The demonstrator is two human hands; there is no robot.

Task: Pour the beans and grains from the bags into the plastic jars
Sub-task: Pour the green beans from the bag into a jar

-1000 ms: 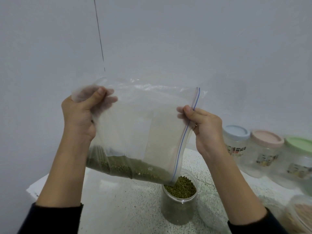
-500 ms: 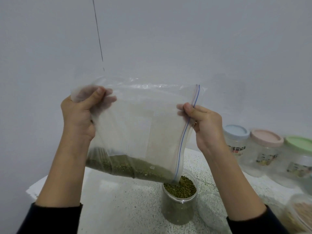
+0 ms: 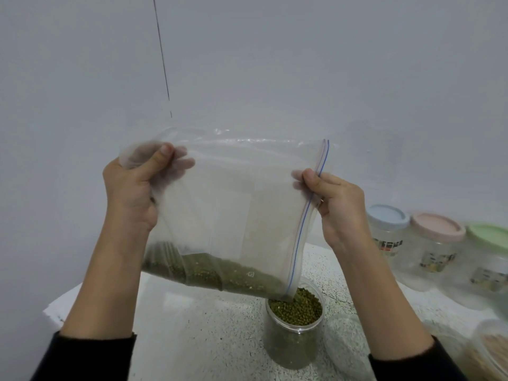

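I hold a clear zip bag [image 3: 233, 204] turned on its side above the table. My left hand [image 3: 134, 193] grips its bottom corner, raised at the left. My right hand [image 3: 334, 207] pinches the zip edge with its blue and red lines. Green mung beans [image 3: 209, 273] lie along the bag's lower edge and slope down to the open corner. That corner hangs over the mouth of an open clear plastic jar [image 3: 294, 323], which is nearly full of green beans.
Closed jars stand at the back right: a blue-lidded one [image 3: 387, 229], a pink-lidded one [image 3: 437, 243], a green-lidded one [image 3: 492, 251]. A clear jar of pale grain [image 3: 492, 350] sits at the lower right. The speckled table [image 3: 206, 325] ends at the left; a white wall is behind.
The bag's low corner has crept slightly further over the jar mouth, and both hands rose a little. The beans have shifted toward the opening.
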